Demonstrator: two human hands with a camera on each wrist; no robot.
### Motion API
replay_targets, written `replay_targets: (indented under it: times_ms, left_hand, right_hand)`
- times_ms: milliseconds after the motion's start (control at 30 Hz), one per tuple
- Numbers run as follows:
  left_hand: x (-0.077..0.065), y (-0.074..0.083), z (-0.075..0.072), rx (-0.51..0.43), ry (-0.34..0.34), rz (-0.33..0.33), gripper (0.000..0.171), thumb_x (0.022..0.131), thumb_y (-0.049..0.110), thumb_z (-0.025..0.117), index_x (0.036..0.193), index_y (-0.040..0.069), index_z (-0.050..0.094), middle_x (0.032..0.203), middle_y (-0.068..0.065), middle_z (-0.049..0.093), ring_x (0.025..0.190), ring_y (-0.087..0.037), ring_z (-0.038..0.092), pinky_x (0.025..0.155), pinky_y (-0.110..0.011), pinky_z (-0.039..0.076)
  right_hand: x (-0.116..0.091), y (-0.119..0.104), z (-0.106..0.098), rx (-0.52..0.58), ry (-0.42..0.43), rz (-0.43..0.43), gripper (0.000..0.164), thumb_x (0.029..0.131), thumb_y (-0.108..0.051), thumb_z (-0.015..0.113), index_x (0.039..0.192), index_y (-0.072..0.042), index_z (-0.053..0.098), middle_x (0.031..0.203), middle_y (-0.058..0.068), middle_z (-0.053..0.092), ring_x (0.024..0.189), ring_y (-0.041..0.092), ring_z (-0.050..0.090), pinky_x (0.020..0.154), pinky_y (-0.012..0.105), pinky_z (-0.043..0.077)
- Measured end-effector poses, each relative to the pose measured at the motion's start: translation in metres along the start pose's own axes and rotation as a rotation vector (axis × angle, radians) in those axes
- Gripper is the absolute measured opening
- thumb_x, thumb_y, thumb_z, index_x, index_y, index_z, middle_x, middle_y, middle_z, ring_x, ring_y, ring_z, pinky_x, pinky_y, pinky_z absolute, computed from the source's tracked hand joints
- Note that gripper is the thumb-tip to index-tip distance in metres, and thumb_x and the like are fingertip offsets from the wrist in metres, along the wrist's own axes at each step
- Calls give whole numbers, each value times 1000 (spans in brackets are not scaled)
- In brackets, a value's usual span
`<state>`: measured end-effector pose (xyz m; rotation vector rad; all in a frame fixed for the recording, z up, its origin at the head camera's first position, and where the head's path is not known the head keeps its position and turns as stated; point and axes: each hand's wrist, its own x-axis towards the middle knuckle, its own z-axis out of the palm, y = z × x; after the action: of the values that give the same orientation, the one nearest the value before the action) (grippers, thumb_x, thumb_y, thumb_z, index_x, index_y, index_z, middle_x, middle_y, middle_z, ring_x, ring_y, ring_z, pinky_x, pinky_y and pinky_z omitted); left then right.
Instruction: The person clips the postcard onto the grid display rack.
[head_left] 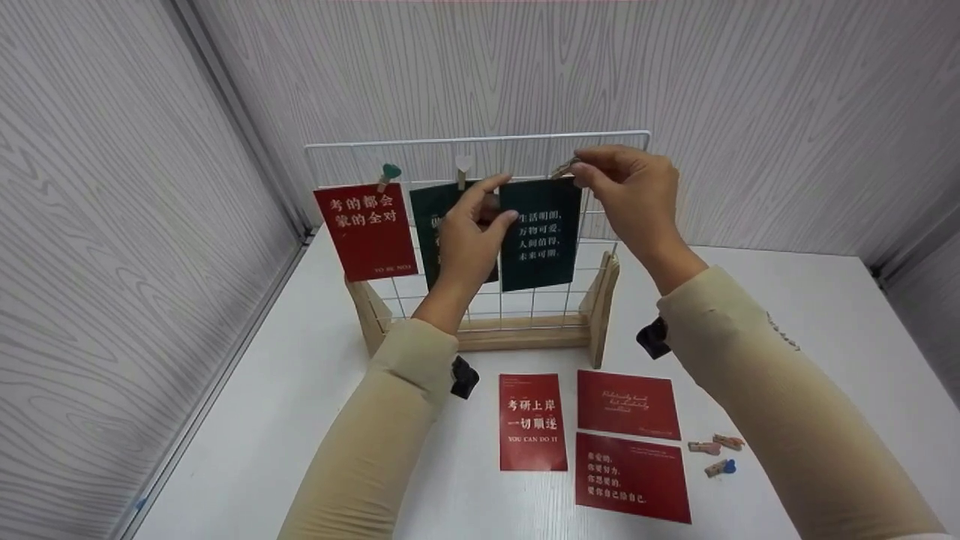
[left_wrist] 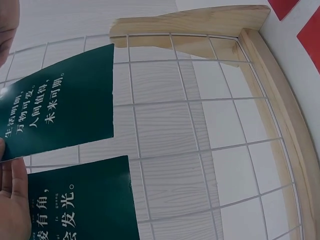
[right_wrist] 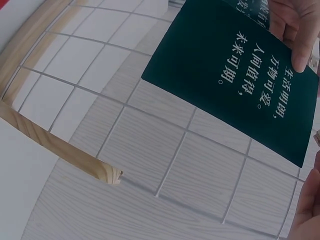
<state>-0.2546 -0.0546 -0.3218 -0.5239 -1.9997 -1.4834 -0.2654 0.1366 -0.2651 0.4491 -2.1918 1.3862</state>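
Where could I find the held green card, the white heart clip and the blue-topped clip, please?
Held green card (head_left: pixel 540 234), head view: middle of its printed front.
White heart clip (head_left: pixel 463 165), head view: its heart.
Blue-topped clip (head_left: pixel 724 467), head view: its blue top.

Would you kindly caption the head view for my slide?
Left hand pinches a green card before a wire grid; right hand holds a clothespin.

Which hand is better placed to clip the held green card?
Probably the right hand: it pinches a clothespin at the top of the green card; the left hand holds that card's side.
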Motion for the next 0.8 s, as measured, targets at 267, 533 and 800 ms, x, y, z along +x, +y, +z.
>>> replay_targets:
  times_ms: [267, 533, 800]
  left_hand:
    - [1, 0, 0, 53, 23, 16, 39, 87, 3, 68, 125, 7, 62, 94, -8, 64, 83, -15, 59, 72, -24, 49]
    - [2, -3, 6, 82, 70, 40, 37, 86, 3, 69, 123, 7, 64, 91, -8, 65, 78, -15, 57, 69, -24, 48]
    - [1, -2, 9, 103, 92, 90, 37, 86, 3, 69, 122, 5, 63, 92, -9, 65, 79, -15, 57, 72, -23, 48]
  right_hand:
    - [1, -4, 3, -74, -21, -13, 21, 87, -19, 69, 105, -7, 73, 90, 4, 71, 75, 9, 65, 66, 18, 50]
    - [4, -7, 2, -91, -46, 18, 20, 89, -17, 68, 105, -8, 73, 92, 3, 71, 75, 9, 65, 66, 19, 51]
    - [6, -12, 2, -141, -60, -14, 18, 89, -16, 67, 103, -8, 74, 92, 3, 72, 74, 8, 65, 63, 17, 49]
